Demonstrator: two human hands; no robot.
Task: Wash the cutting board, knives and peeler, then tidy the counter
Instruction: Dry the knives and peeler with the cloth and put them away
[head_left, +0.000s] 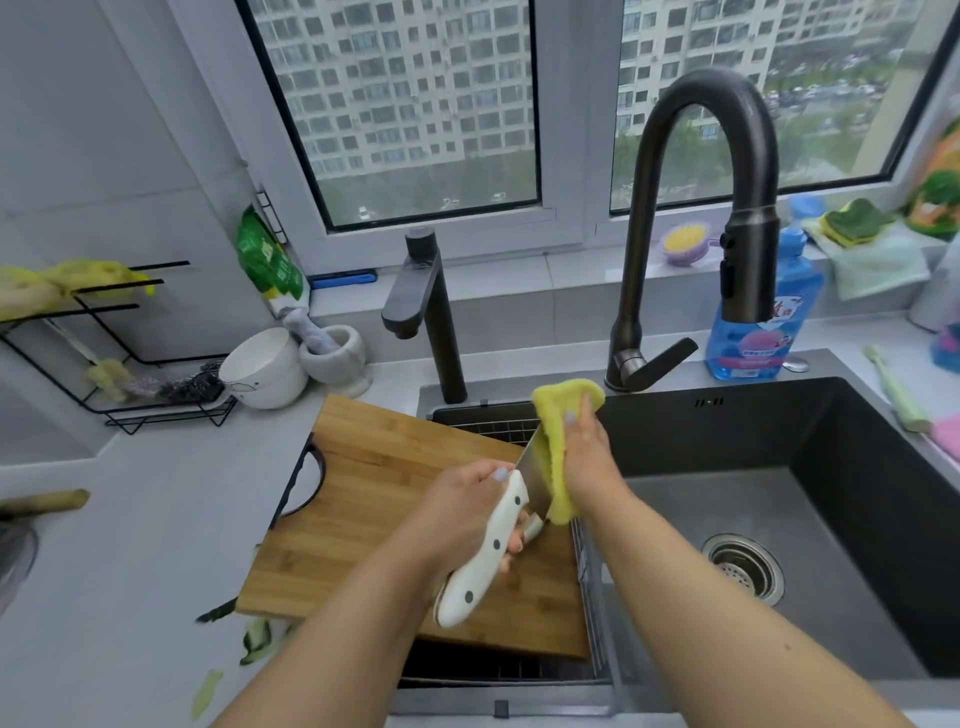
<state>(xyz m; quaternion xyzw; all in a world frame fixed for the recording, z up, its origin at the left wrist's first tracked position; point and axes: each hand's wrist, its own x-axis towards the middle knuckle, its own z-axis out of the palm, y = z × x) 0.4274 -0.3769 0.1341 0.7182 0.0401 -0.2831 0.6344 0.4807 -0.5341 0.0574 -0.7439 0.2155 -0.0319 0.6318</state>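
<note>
Nearest, on the pale grey table (130, 545) at lower left: scraps of green vegetable peel (254, 639), small and blurred, kind not clear. At the far left edge, a brownish rod-shaped thing (47, 503) cut off by the frame, not identifiable.

Over the left part of the dark sink (857, 467): rectangular bamboo cutting board with a black metal handle (374, 499), lying tilted across a wire rack (587, 623) set in the basin, one corner out over the table. Rack largely hidden beneath the board.

Above the board: left hand (467, 514) with its grip clamped round the white riveted handle of a broad steel cleaver (498, 540), fingers curled under, thumb on top. Blade edge-on to the camera and mostly covered, only a narrow grey strip showing. Right hand (587, 452) pressing a yellow sponge cloth (558, 452) folded over the blade, grip closed on the cloth, fingers on the far side out of sight. Other knives and the peeler not made out anywhere.

Right of the hands: round steel drain strainer (743, 566) in the sink floor.

Farther back: dark gooseneck tap with a pull-down head (696, 218), a shorter dark square tap (421, 306), a blue bottle of dish liquid (763, 322) partly behind the tap head, label unreadable. On the left, white ceramic bowl (262, 369) tipped on its side, grey stone mortar with pestle (335, 351), black wire rack (130, 364).
</note>
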